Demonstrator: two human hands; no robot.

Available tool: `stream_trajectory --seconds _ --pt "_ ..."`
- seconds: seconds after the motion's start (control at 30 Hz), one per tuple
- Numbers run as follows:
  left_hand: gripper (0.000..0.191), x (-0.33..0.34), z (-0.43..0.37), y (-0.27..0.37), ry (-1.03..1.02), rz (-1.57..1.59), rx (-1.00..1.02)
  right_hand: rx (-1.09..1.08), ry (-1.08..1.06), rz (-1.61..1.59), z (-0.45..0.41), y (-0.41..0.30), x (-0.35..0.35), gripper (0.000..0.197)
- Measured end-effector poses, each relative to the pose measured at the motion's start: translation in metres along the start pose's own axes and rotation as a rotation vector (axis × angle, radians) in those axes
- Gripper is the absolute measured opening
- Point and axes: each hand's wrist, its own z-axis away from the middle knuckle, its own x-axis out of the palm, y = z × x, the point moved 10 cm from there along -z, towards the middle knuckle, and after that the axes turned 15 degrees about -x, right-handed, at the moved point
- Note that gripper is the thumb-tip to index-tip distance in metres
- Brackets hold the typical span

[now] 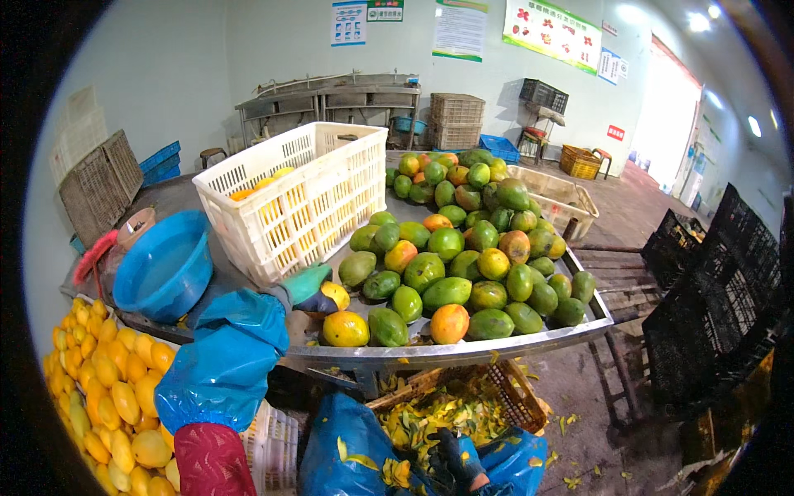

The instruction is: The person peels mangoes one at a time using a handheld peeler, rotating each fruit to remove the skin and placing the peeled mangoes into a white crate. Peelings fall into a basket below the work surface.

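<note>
My left hand (308,286), in a green glove with dark fingers and a blue plastic sleeve, is closed around a yellow mango (336,295) at the metal table's near left part. Unpeeled green, yellow and orange mangoes (445,245) lie heaped to its right. Lower down, my right hand (458,457) in a dark glove is over the blue plastic covering my lap, by a crate (520,397) of yellow-green peels (434,414). Its fingers are partly hidden, and whether it holds anything cannot be told. Many peeled yellow mangoes (124,400) fill the lower left.
Beyond my left hand stands a white slatted crate (322,192) with some yellow fruit inside. A blue basin (164,266) is left of it. The table's raised metal rim (459,354) runs in front of me. Black crates (701,322) stand at the right.
</note>
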Motion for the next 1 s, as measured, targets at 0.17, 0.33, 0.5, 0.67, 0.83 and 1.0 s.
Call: stream_trajectory --seconds 0.17,0.33,0.5,0.67,0.83,1.0 --pt "0.071 0.003 0.031 -0.016 0.002 0.618 -0.077 0.026 0.014 -0.098 0.014 -0.009 0.002 0.038" --pt "0.060 -0.017 0.087 -0.018 0.194 1.299 -0.190 -0.225 0.052 -0.160 0.040 -0.099 0.000 0.035" --pt "0.052 -0.016 0.181 0.100 -0.042 2.163 -0.217 -0.512 0.055 -0.415 0.078 -0.204 0.012 0.042" --pt "0.051 0.123 0.240 0.227 -0.653 2.582 -0.419 -0.925 0.432 -0.457 0.132 -0.269 -0.020 0.041" --pt "0.044 0.220 0.320 0.302 -1.136 2.646 -0.819 -1.058 0.353 -0.367 0.166 -0.285 0.013 0.039" --pt "0.048 0.168 0.323 0.331 -0.911 2.597 -0.064 -0.607 0.024 -0.313 0.156 -0.230 0.037 0.041"
